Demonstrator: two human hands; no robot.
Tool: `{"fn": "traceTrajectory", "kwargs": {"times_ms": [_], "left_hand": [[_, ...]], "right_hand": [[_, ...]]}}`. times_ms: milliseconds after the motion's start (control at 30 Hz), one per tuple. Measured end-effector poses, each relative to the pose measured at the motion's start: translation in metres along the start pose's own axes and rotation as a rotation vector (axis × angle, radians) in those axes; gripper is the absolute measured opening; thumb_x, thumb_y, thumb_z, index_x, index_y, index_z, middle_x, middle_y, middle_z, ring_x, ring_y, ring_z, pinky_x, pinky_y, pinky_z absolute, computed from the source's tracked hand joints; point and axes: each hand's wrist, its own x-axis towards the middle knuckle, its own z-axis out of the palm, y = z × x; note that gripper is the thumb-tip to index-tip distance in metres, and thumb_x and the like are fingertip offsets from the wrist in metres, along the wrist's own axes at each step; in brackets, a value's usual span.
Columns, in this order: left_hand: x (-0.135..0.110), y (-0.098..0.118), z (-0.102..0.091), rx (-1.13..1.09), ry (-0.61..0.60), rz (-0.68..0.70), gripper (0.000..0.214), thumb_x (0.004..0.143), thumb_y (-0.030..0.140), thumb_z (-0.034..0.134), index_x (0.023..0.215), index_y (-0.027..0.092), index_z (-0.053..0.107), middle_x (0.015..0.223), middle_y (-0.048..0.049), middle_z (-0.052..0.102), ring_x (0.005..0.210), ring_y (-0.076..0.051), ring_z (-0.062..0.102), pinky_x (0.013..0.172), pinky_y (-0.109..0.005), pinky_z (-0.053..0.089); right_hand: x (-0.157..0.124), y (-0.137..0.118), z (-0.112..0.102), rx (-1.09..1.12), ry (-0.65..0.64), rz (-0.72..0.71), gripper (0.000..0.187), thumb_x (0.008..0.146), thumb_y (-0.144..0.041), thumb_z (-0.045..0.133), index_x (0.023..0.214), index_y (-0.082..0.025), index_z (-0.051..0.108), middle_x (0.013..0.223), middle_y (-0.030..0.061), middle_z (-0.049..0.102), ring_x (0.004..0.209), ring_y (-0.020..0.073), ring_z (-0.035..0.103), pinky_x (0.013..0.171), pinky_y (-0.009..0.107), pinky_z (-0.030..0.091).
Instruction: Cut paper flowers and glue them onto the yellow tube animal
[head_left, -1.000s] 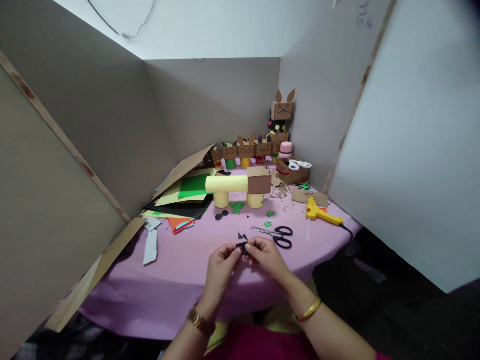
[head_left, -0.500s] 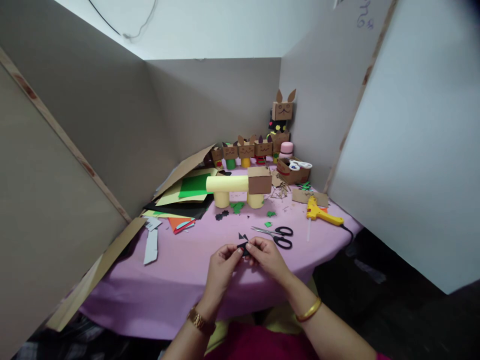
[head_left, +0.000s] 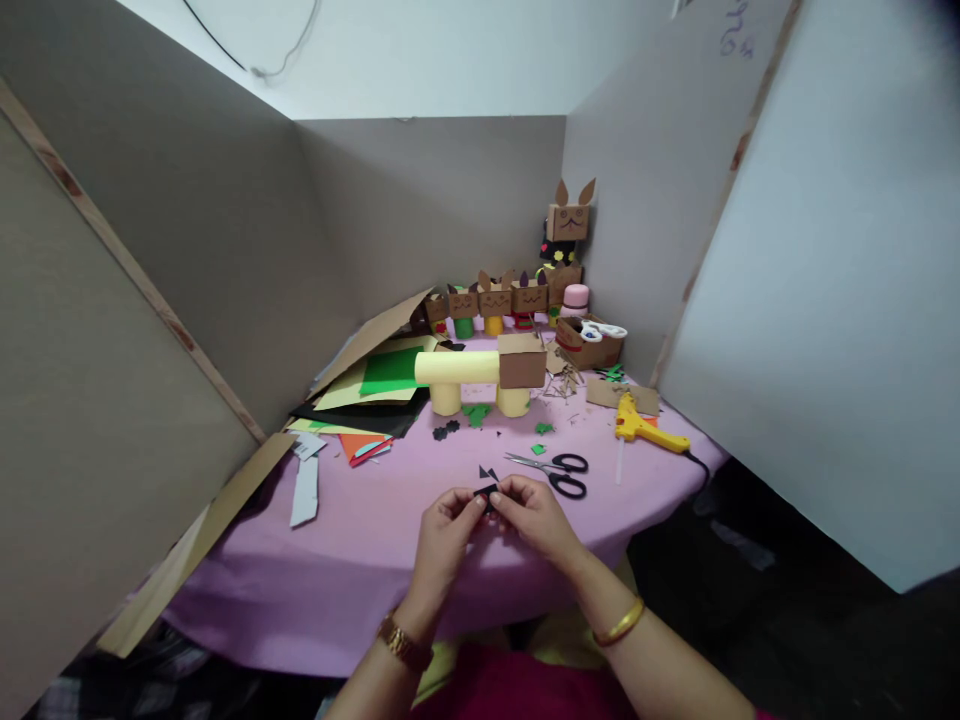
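Observation:
Between my fingertips, just above the near part of the table, is a small piece of black paper (head_left: pixel 486 492). My left hand (head_left: pixel 448 527) pinches its left side, and my right hand (head_left: pixel 534 515) pinches its right side. Much of the piece is hidden by the thumbs. Small black paper scraps (head_left: pixel 487 473) lie just beyond the fingers. Black-handled scissors (head_left: pixel 559 472) rest beyond my right hand, blades pointing left. Farther back stands a figure of yellow paper tubes (head_left: pixel 459 367) with a brown cardboard box head (head_left: pixel 523 362).
A yellow glue gun (head_left: pixel 649 430) lies at the right on the purple cloth (head_left: pixel 360 580). Coloured paper sheets (head_left: pixel 394 370) are stacked at the left. Several box-headed figures (head_left: pixel 493 302) line the back. A cardboard box (head_left: pixel 589 345) holds white scissors (head_left: pixel 602 331). Grey partitions (head_left: pixel 427 200) enclose the table.
The black paper piece has turned slightly between my fingertips, and its upper edge shows more. Both hands stay in nearly the same place. The whole view has shifted a little.

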Motion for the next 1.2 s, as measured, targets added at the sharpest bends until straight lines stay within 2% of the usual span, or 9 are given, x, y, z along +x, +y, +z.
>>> {"fn": "traceTrajectory", "kwargs": {"times_ms": [100,200,333,433,500,733,900,1100,1200], "left_hand": [[0.001,-0.001,-0.001,0.007,-0.014,0.003,0.023,0.065,0.034,0.072,0.068,0.013,0.063,0.059,-0.0003,0.063,0.053,-0.010,0.053,0.051,-0.019,0.039],[0.002,-0.001,-0.002,0.007,-0.011,0.028,0.025,0.065,0.034,0.072,0.079,0.014,0.066,0.071,-0.0032,0.067,0.062,-0.013,0.059,0.056,-0.021,0.044],[0.002,0.001,-0.004,0.142,-0.011,0.197,0.024,0.070,0.031,0.068,0.090,0.018,0.071,0.091,-0.0072,0.071,0.082,-0.020,0.064,0.071,-0.027,0.050],[0.000,0.001,-0.005,0.278,-0.023,0.331,0.017,0.074,0.028,0.064,0.087,0.022,0.074,0.091,-0.0065,0.072,0.087,-0.021,0.064,0.079,-0.028,0.049],[-0.002,0.000,-0.005,0.317,-0.024,0.365,0.017,0.075,0.027,0.063,0.087,0.023,0.074,0.088,-0.0058,0.073,0.084,-0.020,0.065,0.078,-0.028,0.049],[-0.001,-0.002,-0.007,0.317,-0.026,0.343,0.015,0.074,0.026,0.064,0.085,0.021,0.074,0.086,-0.0060,0.073,0.081,-0.020,0.065,0.074,-0.027,0.050],[0.002,0.004,-0.009,0.359,-0.039,0.351,0.013,0.073,0.025,0.062,0.078,0.020,0.073,0.079,-0.0058,0.070,0.073,-0.019,0.064,0.067,-0.026,0.049],[0.008,0.022,-0.015,0.373,-0.118,0.182,0.010,0.064,0.024,0.066,0.069,0.018,0.072,0.069,-0.0046,0.071,0.067,-0.019,0.062,0.064,-0.025,0.047],[0.009,0.022,-0.016,0.278,-0.096,0.073,0.010,0.060,0.025,0.069,0.064,0.016,0.072,0.065,-0.0044,0.070,0.062,-0.017,0.060,0.060,-0.024,0.044]], "right_hand": [[0.000,0.001,0.000,-0.018,0.005,-0.003,0.028,0.074,-0.043,0.064,0.068,-0.017,0.056,0.056,-0.0039,0.057,0.043,0.0073,0.047,0.044,0.020,0.037],[-0.001,0.001,-0.001,-0.047,0.004,-0.005,0.026,0.075,-0.040,0.063,0.067,-0.017,0.056,0.052,-0.0054,0.054,0.042,0.0073,0.046,0.043,0.020,0.035],[-0.001,0.001,-0.001,-0.090,-0.005,-0.007,0.023,0.076,-0.037,0.061,0.066,-0.017,0.055,0.050,-0.0061,0.051,0.041,0.0070,0.043,0.043,0.019,0.033],[-0.001,0.000,-0.001,-0.109,0.004,-0.010,0.021,0.076,-0.035,0.060,0.065,-0.017,0.055,0.049,-0.0062,0.050,0.041,0.0070,0.042,0.043,0.019,0.033],[-0.001,0.000,-0.001,-0.114,0.010,-0.011,0.021,0.076,-0.034,0.060,0.065,-0.017,0.054,0.049,-0.0062,0.050,0.041,0.0070,0.043,0.043,0.019,0.033],[-0.001,0.000,0.000,-0.128,0.007,-0.013,0.022,0.076,-0.036,0.060,0.065,-0.018,0.055,0.048,-0.0064,0.050,0.041,0.0072,0.042,0.042,0.019,0.033],[-0.001,0.001,0.000,-0.146,0.004,-0.019,0.021,0.077,-0.035,0.059,0.066,-0.017,0.056,0.051,-0.0056,0.051,0.041,0.0078,0.043,0.043,0.020,0.034],[-0.002,0.001,0.001,-0.201,0.015,-0.061,0.018,0.076,-0.030,0.062,0.065,-0.017,0.060,0.054,-0.0036,0.055,0.049,0.0100,0.047,0.047,0.021,0.035],[-0.003,0.001,0.001,-0.234,0.050,-0.090,0.013,0.077,-0.027,0.060,0.069,-0.017,0.062,0.059,-0.0017,0.058,0.053,0.0117,0.050,0.051,0.022,0.039]]}}
